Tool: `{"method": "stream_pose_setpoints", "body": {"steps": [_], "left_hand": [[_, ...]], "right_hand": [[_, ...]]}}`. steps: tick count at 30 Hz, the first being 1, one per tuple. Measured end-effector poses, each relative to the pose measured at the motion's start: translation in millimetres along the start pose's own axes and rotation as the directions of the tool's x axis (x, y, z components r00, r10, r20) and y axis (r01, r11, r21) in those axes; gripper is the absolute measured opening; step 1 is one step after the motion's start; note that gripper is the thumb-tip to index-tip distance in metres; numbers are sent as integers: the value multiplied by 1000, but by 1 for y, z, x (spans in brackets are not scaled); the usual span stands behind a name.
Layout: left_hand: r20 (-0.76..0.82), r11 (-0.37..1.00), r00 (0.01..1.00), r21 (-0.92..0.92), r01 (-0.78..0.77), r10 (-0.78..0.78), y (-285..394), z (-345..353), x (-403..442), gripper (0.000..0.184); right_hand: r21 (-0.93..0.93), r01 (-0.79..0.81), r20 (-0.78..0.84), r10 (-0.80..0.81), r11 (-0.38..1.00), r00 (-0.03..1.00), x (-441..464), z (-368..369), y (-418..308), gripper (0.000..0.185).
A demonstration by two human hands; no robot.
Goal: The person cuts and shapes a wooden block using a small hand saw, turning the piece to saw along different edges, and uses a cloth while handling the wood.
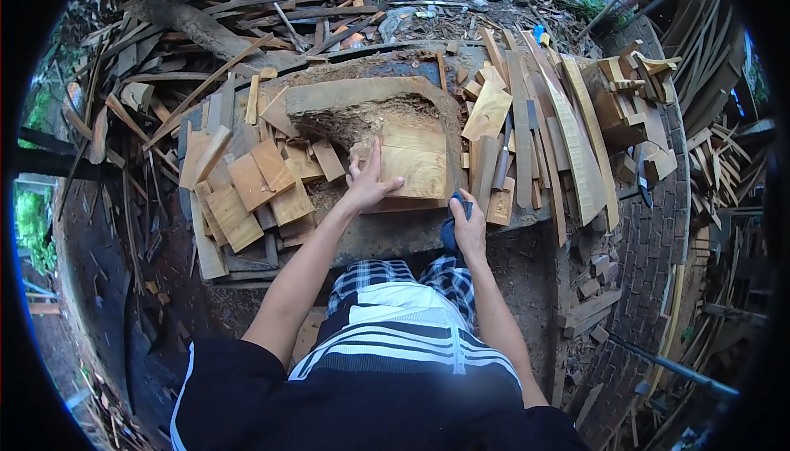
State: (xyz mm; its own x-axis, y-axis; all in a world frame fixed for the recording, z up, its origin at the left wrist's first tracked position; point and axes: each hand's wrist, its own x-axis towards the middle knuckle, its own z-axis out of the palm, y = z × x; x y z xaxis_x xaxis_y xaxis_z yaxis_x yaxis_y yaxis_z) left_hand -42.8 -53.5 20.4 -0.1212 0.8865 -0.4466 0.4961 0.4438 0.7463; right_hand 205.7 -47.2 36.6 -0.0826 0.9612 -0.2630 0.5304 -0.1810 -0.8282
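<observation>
A pale, squarish wooden block [415,160] sits in the hollow of a rough, thick wooden slab [362,89] on the worktable. My left hand [370,183] grips the block at its near left corner, the thumb on it and the index finger stretched along the left edge. Just right of the block's near corner, my right hand [469,229] is closed on a bunched dark blue cloth [449,235] at the table's front edge. Whether something is inside the cloth is hidden.
Small wooden boards [261,174] lie heaped at the left. Long wooden strips [568,134] and a dark-handled tool [502,163] lie at the right. More wooden blocks [625,105] are stacked at the far right. Scrap wood [239,27] is piled behind the table.
</observation>
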Motion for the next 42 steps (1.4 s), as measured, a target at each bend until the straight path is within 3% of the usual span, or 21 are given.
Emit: {"method": "stream_pose_setpoints", "body": {"steps": [2, 3, 5, 6, 7, 8, 10, 11, 12, 14, 15, 16, 18, 22, 28, 31, 38, 42], "left_hand": [[-82, 999, 996, -19, -29, 27, 5, 4, -9, 111], [-95, 999, 995, -32, -17, 13, 3, 10, -14, 111], [-349, 999, 937, 30, -16, 25, -5, 32, -30, 100], [-362, 1000, 932, 17, -1, 7, -8, 44, -36, 100], [-450, 999, 893, -33, -23, 6, -8, 58, -44, 94], [-534, 996, 846, -77, -44, -4, -9, 70, -51, 90], [-529, 998, 848, -62, -5, -28, -2, 79, -57, 87], [-546, 994, 836, -104, -17, -43, 0, 82, -56, 85], [-563, 989, 825, -147, -31, -58, 0, 85, -55, 84], [-561, 989, 824, -150, -10, -77, -5, 88, -54, 81], [-549, 985, 830, -174, -3, -94, -4, 85, -52, 80], [-537, 980, 836, -198, 3, -111, -3, 83, -52, 79], [-542, 976, 829, -219, 15, -135, 1, 84, -51, 78], [-511, 970, 838, -228, 82, -191, 12, 76, -54, 77], [-446, 920, 821, -321, 225, -356, 24, 76, -54, 76], [-510, 949, 817, -286, 133, -268, 17, 82, -50, 77], [-473, 929, 818, -320, 187, -327, 25, 79, -52, 75], [-491, 932, 809, -316, 179, -322, 27, 74, -51, 75]], "right_hand": [[-10, 115, -137, -116, 993, 984, -3, -2, -15, 50], [-43, 156, -122, -160, 987, 980, -1, -5, -21, 48], [-49, 214, -59, -217, 976, 974, 1, -11, -40, 47], [-45, 261, -16, -262, 964, 965, 4, -12, -45, 46], [-123, 397, -37, -404, 910, 914, 11, -8, -46, 44], [-120, 399, -10, -403, 909, 915, 12, -10, -46, 44], [-375, 417, 232, -352, 828, 907, 7, -14, -75, 44], [-374, 557, 265, -490, 742, 831, 9, -8, -69, 48], [-366, 563, 282, -488, 741, 826, 7, -7, -72, 48], [-432, 758, 584, -489, 489, 648, 4, -10, -82, 52], [-427, 791, 596, -521, 438, 611, 6, -7, -82, 55], [-406, 805, 607, -531, 432, 591, 13, -4, -84, 55], [-490, 761, 548, -528, 425, 648, 40, 6, -97, 50], [-490, 780, 554, -551, 390, 624, 63, 26, -111, 44], [-362, 862, 742, -450, 354, 496, 39, 10, -104, 43], [-409, 839, 608, -578, 359, 544, 78, 42, -110, 45], [-384, 885, 727, -504, 264, 466, 48, 12, -111, 45], [-444, 824, 673, -476, 353, 566, 82, 37, -119, 47]]}}
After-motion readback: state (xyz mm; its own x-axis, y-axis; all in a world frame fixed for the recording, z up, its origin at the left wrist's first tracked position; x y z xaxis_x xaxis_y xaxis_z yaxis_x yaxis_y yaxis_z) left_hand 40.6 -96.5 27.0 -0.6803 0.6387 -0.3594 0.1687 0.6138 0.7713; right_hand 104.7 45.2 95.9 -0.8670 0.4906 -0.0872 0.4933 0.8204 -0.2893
